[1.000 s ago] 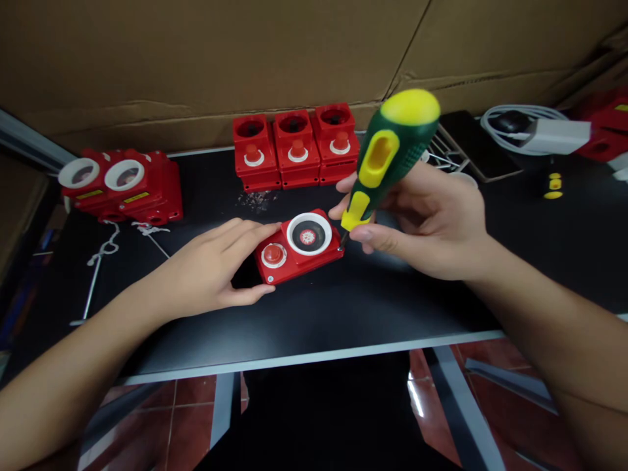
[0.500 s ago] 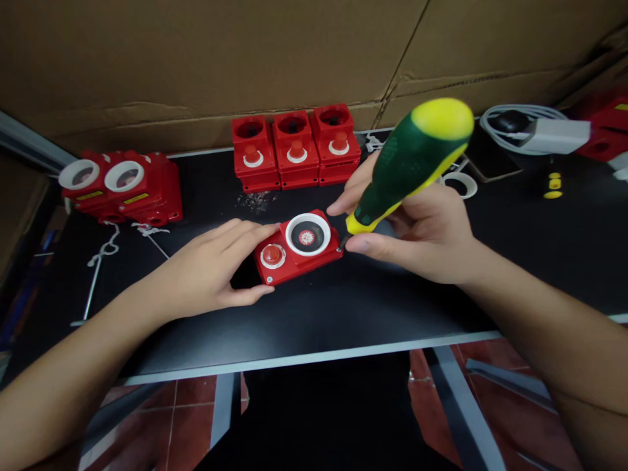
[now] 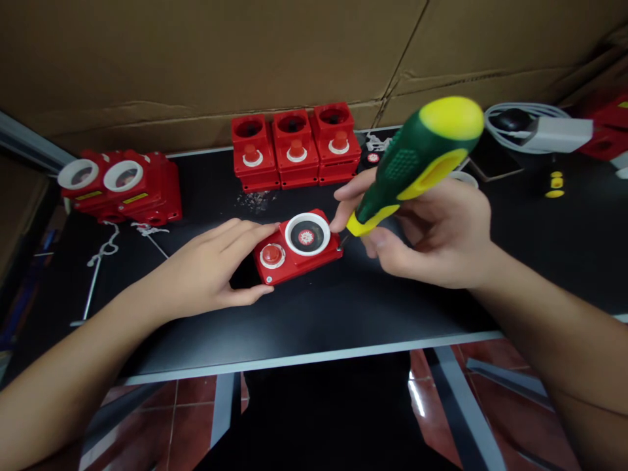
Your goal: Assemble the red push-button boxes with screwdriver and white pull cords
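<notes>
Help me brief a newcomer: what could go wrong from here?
The green-and-yellow screwdriver appears tilted, so its tip, at the corner screw, might slip. The left hand holds only the opposite end of the red push-button housing, which could pivot under turning force.

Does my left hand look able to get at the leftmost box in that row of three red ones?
Probably yes: only tabletop and pale crumbs lie between your left hand and that leftmost box. It would likely have to let go of the red unit first.
</notes>
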A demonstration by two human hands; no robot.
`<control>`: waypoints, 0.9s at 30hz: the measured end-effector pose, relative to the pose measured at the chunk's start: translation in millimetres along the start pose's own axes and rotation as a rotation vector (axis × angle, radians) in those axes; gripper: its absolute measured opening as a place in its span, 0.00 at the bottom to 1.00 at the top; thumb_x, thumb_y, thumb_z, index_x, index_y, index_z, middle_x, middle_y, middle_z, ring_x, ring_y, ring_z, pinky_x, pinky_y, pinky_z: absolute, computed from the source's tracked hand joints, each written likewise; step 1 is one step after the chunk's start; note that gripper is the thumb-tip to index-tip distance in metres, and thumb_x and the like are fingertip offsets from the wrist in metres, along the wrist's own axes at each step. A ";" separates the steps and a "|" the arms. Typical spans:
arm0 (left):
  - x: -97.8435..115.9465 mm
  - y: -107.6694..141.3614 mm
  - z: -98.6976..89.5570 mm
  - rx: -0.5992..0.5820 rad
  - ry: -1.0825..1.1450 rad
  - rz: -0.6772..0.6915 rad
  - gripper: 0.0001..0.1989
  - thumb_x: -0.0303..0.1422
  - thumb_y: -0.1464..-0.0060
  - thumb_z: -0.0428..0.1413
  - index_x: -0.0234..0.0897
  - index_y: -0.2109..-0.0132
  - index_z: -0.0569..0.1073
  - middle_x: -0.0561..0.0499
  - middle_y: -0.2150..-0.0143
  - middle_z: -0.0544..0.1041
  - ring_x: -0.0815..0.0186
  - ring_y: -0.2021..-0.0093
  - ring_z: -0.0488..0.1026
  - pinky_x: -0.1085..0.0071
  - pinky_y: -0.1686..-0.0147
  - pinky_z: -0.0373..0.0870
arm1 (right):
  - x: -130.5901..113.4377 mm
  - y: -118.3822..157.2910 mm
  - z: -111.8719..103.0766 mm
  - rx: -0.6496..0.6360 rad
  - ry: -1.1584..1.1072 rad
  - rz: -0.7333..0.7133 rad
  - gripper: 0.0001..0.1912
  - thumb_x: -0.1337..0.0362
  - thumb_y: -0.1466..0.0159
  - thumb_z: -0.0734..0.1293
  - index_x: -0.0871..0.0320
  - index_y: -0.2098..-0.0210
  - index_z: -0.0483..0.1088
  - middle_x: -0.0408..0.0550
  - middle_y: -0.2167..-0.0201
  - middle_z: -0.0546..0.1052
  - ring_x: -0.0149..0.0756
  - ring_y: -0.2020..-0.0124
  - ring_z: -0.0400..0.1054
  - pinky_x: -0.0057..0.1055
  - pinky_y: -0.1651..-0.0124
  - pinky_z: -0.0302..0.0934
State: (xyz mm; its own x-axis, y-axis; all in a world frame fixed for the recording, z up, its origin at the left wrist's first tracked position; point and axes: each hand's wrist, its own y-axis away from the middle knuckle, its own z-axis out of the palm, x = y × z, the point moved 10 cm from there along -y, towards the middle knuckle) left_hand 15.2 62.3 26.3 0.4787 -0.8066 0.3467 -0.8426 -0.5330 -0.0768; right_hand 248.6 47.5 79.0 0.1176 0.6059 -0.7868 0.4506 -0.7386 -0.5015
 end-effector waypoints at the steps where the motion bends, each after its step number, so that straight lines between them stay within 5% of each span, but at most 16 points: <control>1: -0.3 -0.4 0.4 -0.001 -0.002 -0.003 0.38 0.51 0.19 0.62 0.36 0.15 0.67 0.33 0.27 0.84 0.41 0.32 0.84 0.49 0.28 0.81 | -0.9 -0.5 1.2 -0.017 -0.016 -0.008 0.20 0.66 0.19 0.72 0.52 0.29 0.79 0.50 0.45 0.91 0.37 0.56 0.88 0.33 0.56 0.86; 5: -2.8 -1.9 2.7 -0.023 0.003 -0.032 0.39 0.52 0.20 0.62 0.37 0.15 0.67 0.34 0.26 0.83 0.42 0.31 0.84 0.49 0.27 0.81 | -5.6 -4.1 1.8 -0.029 0.005 -0.116 0.23 0.61 0.20 0.78 0.50 0.28 0.77 0.48 0.47 0.90 0.38 0.54 0.87 0.33 0.57 0.84; 9: -1.6 -2.3 1.6 -0.028 0.004 -0.031 0.38 0.51 0.19 0.61 0.38 0.15 0.67 0.34 0.26 0.84 0.42 0.31 0.84 0.49 0.27 0.81 | -3.1 -8.2 -2.7 0.031 0.161 -0.137 0.12 0.52 0.25 0.84 0.49 0.50 0.85 0.47 0.52 0.90 0.41 0.58 0.82 0.39 0.58 0.82; 13: -1.4 -2.1 0.4 -0.028 0.008 -0.032 0.38 0.50 0.20 0.63 0.39 0.15 0.68 0.34 0.27 0.84 0.41 0.32 0.85 0.48 0.28 0.82 | -3.7 -9.8 -2.7 0.031 0.171 -0.132 0.12 0.54 0.25 0.84 0.50 0.60 0.82 0.45 0.56 0.90 0.35 0.69 0.72 0.38 0.66 0.74; 21: -3.3 -0.9 1.5 -0.032 0.009 -0.038 0.39 0.51 0.21 0.63 0.38 0.15 0.67 0.33 0.27 0.84 0.41 0.31 0.84 0.48 0.27 0.81 | -8.7 -8.5 -4.3 0.093 0.191 -0.231 0.09 0.59 0.28 0.84 0.47 0.51 0.85 0.43 0.57 0.90 0.39 0.66 0.74 0.41 0.61 0.77; 27: -3.3 -1.7 1.4 -0.038 0.022 -0.041 0.39 0.51 0.20 0.63 0.39 0.14 0.67 0.34 0.26 0.83 0.41 0.31 0.84 0.48 0.27 0.81 | 3.8 -2.9 -3.4 0.136 0.094 -0.117 0.14 0.57 0.30 0.86 0.47 0.47 0.85 0.47 0.51 0.91 0.42 0.63 0.80 0.44 0.54 0.85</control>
State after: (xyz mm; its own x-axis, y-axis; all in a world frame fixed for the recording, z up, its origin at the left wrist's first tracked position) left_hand 15.4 65.4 24.0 0.5082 -0.7782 0.3690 -0.8311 -0.5554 -0.0267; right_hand 250.7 52.9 78.7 0.1559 0.7103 -0.6864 0.3434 -0.6905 -0.6366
